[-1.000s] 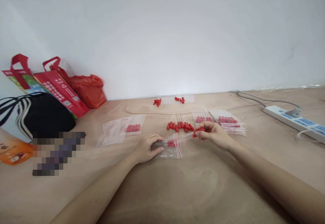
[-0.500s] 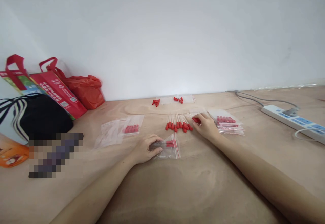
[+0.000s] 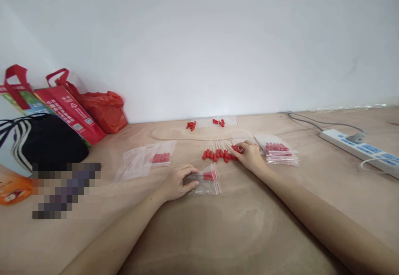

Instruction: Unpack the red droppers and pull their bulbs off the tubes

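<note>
My left hand (image 3: 181,183) curls round the near-left part of a clear zip bag (image 3: 208,188), its thumb and fingers closed on the plastic. Red pieces (image 3: 209,176) show inside by the bag's red-lined mouth. Just beyond lies a fanned row of thin white sticks with red tips (image 3: 218,154). At the row's right end, my right hand (image 3: 251,156) pinches one red-tipped stick (image 3: 235,148) between thumb and finger. Its palm is turned away, and the fingers partly cover the sticks behind. A stack of filled zip bags (image 3: 277,148) sits right of this hand.
Flat zip bags (image 3: 135,162) and a bag with red tips (image 3: 161,157) lie at left. Loose red pieces (image 3: 191,125) rest near the wall. A power strip (image 3: 358,146) stands at right. Shopping bags (image 3: 71,112) and a black drawstring bag (image 3: 59,142) fill the left side.
My right hand has shifted slightly left, bringing its red-tipped stick up against the end of the row. My left hand and the bag it holds have stayed put.
</note>
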{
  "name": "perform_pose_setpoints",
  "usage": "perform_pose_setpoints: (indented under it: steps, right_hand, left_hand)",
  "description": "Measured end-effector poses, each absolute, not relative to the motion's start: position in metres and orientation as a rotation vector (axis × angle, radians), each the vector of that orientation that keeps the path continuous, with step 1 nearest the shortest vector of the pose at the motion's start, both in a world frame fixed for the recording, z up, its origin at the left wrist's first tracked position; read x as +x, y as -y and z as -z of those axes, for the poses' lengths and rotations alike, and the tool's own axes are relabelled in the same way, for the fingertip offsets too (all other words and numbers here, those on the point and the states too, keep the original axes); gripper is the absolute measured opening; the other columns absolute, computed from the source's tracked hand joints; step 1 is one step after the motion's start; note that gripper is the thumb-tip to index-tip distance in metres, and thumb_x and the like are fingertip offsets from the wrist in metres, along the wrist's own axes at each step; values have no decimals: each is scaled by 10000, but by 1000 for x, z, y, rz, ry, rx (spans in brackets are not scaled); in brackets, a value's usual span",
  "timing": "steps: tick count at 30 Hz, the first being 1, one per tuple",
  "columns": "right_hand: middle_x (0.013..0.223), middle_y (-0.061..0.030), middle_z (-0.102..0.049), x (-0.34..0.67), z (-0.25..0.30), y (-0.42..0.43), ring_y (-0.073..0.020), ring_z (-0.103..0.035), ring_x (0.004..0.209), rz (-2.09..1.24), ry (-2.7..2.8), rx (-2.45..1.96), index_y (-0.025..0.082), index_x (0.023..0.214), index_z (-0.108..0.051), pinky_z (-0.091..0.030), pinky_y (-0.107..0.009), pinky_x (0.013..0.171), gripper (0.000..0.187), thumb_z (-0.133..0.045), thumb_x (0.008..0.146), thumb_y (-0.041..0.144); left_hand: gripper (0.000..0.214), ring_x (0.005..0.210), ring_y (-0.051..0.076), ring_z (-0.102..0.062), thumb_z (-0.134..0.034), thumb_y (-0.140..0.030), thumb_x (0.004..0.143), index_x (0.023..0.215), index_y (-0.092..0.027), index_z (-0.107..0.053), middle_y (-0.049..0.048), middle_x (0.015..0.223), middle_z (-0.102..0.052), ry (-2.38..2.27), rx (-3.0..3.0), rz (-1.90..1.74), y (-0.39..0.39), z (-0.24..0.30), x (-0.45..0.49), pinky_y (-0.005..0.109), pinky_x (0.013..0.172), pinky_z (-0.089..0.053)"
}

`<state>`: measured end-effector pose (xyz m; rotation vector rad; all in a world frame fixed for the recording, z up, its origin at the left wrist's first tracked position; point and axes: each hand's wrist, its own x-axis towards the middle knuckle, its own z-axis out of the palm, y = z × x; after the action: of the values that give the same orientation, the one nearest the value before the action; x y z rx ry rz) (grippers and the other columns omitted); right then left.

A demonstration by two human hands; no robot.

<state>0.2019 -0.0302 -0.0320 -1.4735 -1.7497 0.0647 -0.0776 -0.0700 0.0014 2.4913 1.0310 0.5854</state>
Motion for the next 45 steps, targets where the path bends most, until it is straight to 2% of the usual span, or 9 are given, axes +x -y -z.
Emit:
perform_pose_setpoints:
  steps: [7,13,18,22,26,30,36,41,45]
  right_hand:
    - [764,-66,-611,204,31,32,-161,-560,643,-141,1738,-1591,145,821,-639,-431,-271,616,356,-633,647,456]
    - [713,-33,-590,203,27,37,-140,-534,600,-190,1828,-1541,183,784,-660,-401,-260,586,279,-595,697,440]
    - [699,-37,-580,194,15,53,-142,-532,671,-125,1824,-1277,184,744,-653,-403,-270,655,169,-553,758,319]
    - [623,-7,-558,173,13,71,-125,-503,627,-300,2103,-1059,202,739,-658,-385,-270,652,123,-568,757,284]
    - [667,-6,-548,155,19,76,-136,-483,664,-377,2243,-1038,215,903,-646,-379,-276,670,279,-654,684,386]
    - [697,-21,-536,150,20,74,-145,-463,681,-378,2310,-1144,177,750,-628,-366,-268,640,288,-686,631,433]
    - [632,6,-533,154,14,81,-122,-457,634,-497,2193,-1162,168,655,-529,-370,-244,616,190,-677,634,285]
    - [638,5,-562,155,13,85,-124,-475,629,-623,2179,-1160,168,739,-555,-383,-243,596,221,-689,607,285]
    - [571,30,-538,155,15,87,-77,-455,513,-864,2053,-1169,163,656,-526,-363,-194,488,113,-615,659,233]
  left_hand:
    - [217,839,154,-558,-538,-268,767,964,-180,-561,37,922,-609,-1017,2493,-578,69,0,-79,284,765,-420]
    - [214,843,155,-551,-542,-271,765,956,-178,-564,39,916,-609,-1021,2500,-575,68,2,-79,284,764,-416]
    - [216,849,156,-553,-538,-284,771,955,-176,-569,40,922,-609,-1015,2501,-578,69,1,-78,289,767,-418]
    - [223,859,163,-557,-537,-293,771,960,-179,-572,43,930,-616,-1023,2507,-583,70,0,-78,300,781,-422]
    - [282,906,175,-554,-530,-328,780,1016,-178,-559,57,974,-619,-958,2533,-599,70,2,-78,315,815,-425]
    - [355,989,183,-538,-520,-352,792,1105,-183,-531,69,1056,-609,-884,2551,-544,69,3,-78,326,867,-419]
    - [474,1222,205,-378,-483,-406,817,1251,-223,-427,54,1290,-472,-882,2581,-326,69,3,-79,397,1030,-273]
    - [545,1277,204,-292,-454,-463,823,1313,-259,-333,29,1360,-378,-888,2615,-197,69,1,-80,424,1070,-175]
    - [549,1290,206,-263,-451,-463,825,1321,-271,-314,26,1375,-350,-883,2619,-157,70,-2,-79,439,1071,-150]
